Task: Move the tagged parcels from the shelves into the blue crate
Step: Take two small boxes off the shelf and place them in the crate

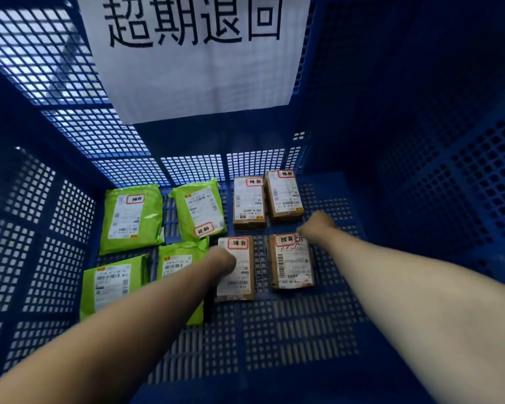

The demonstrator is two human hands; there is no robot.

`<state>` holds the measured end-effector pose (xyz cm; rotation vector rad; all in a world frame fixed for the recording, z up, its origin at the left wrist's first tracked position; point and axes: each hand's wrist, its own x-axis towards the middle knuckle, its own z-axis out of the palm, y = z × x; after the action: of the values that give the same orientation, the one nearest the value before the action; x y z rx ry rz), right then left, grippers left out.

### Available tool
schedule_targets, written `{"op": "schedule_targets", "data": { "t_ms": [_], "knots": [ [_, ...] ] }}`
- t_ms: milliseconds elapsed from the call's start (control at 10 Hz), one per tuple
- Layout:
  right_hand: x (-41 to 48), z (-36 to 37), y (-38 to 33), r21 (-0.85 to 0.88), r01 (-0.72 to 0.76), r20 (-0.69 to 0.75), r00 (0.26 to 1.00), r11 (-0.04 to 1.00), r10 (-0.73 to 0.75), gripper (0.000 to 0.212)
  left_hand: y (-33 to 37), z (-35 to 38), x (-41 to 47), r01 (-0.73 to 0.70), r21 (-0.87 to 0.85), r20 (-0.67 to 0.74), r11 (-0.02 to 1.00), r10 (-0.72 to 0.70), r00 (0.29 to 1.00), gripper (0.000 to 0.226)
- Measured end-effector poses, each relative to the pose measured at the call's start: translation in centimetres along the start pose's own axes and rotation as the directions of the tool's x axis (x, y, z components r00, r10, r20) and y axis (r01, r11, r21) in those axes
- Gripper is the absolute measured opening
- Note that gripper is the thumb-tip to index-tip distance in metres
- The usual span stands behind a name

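Below the white paper sign (197, 53) on the far wall of the blue crate (420, 199), eight parcels lie flat on the perforated floor: four green mailer bags on the side left of the sign and four brown cartons on the side right of it. Red-bordered tags show on most of them; none on the two nearest bags. The left hand (223, 259) rests on the near-left carton (236, 269), fingers curled under and hidden, so I cannot tell whether it grips. The right hand (315, 227) sits at the far corner of the near-right carton (292, 260), loosely closed; grip likewise unclear.

Risks, as judged: pushing either carton toward the sign could shove the far cartons (267, 199) askew. The left forearm crosses the nearest green bag (181, 266) and may drag it on withdrawal. Cartons lying label-up should slide easily on the grid.
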<state>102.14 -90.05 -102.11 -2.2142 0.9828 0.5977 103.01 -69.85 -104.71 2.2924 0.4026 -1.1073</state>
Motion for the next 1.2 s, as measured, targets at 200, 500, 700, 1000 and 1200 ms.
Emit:
{"op": "schedule_targets", "data": {
  "t_ms": [200, 500, 700, 1000, 1200],
  "knots": [
    [-4.7, -4.6, -8.4, 0.284, 0.298, 0.020, 0.948, 0.911, -0.317, 0.017, 5.1, -5.7, -5.4, -0.211, -0.137, -0.127, 0.968, 0.195, 0.973, 0.031],
    [-22.6, -18.0, -19.0, 0.447, 0.508, -0.010, 0.826, 0.737, -0.563, 0.026, 12.0, -19.1, -25.2, -0.535, -0.254, -0.429, 0.806, 0.401, 0.809, 0.028],
    [-38.1, -28.8, -27.7, 0.549, 0.630, -0.081, 0.694, 0.549, -0.716, 0.028, 15.2, -33.6, -43.1, -0.761, -0.343, -0.708, 0.551, 0.381, 0.595, 0.029],
    [-60.9, -39.6, -38.2, 0.607, 0.763, -0.168, 0.396, 0.221, -0.903, 0.030, 13.8, -46.5, -68.2, -0.907, -0.151, -0.886, 0.393, 0.353, 0.300, 0.010],
    [-71.6, -43.5, -40.3, 0.619, 0.785, -0.207, 0.204, 0.034, -0.957, 0.028, 10.9, -48.5, -80.0, -0.932, -0.068, -0.954, 0.356, 0.252, 0.165, 0.011]
  ]
}}
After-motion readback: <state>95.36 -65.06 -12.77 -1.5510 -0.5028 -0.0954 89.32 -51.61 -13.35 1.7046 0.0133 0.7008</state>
